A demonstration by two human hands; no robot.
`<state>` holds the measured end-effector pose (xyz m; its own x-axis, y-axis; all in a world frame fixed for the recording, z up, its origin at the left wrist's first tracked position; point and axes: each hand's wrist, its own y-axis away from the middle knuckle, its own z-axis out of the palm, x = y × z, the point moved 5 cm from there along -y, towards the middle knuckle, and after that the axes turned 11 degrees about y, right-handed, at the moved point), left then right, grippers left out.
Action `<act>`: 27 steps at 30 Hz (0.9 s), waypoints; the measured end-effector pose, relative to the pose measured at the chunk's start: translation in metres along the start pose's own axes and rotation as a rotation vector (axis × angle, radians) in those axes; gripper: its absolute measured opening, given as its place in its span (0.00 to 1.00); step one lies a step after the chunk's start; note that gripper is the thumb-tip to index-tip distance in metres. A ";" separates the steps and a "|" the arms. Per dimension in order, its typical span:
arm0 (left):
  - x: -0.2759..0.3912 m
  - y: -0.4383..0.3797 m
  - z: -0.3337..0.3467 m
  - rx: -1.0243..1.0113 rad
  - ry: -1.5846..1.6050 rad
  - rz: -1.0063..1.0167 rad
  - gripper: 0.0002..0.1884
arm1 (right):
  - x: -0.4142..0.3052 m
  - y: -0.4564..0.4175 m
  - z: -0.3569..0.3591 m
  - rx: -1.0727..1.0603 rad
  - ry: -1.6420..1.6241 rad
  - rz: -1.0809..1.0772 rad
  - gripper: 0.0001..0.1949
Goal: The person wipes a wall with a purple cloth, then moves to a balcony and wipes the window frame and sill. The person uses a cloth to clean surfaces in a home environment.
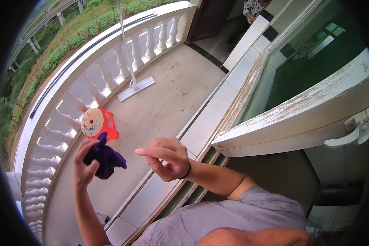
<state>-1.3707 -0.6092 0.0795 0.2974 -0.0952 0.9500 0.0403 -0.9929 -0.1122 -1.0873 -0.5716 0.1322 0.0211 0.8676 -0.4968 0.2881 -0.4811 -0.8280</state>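
My left hand grips a crumpled dark purple cloth, which bunches out past the fingers and thumb. To its right is my right hand, apart from the cloth. It appears to hold nothing: the index finger points left, the other fingers are loosely bent, and a dark band circles the wrist. Beyond the cloth, close to the balustrade, stands a red plastic stool with a pale, spotted round seat.
A flat mop leans on the white balustrade, along whose rail lies a dark rod. A white-tiled sill crosses below my right arm. On the right, a peeling window sash stands open. A person is beyond the doorway.
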 end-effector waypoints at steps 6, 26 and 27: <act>0.014 0.110 0.019 0.326 0.724 -0.150 0.30 | 0.016 0.021 0.048 -0.359 0.074 0.288 0.15; 0.041 0.123 0.121 -0.266 -0.360 0.171 0.37 | 0.027 0.036 0.061 -0.498 0.075 0.362 0.16; 0.040 0.123 0.119 -0.262 -0.359 0.173 0.37 | 0.028 0.035 0.062 -0.504 0.059 0.359 0.15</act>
<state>-1.2400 -0.7268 0.0694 0.5911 -0.2762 0.7579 -0.2670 -0.9536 -0.1393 -1.1358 -0.5723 0.0734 0.2495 0.6754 -0.6939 0.6695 -0.6381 -0.3804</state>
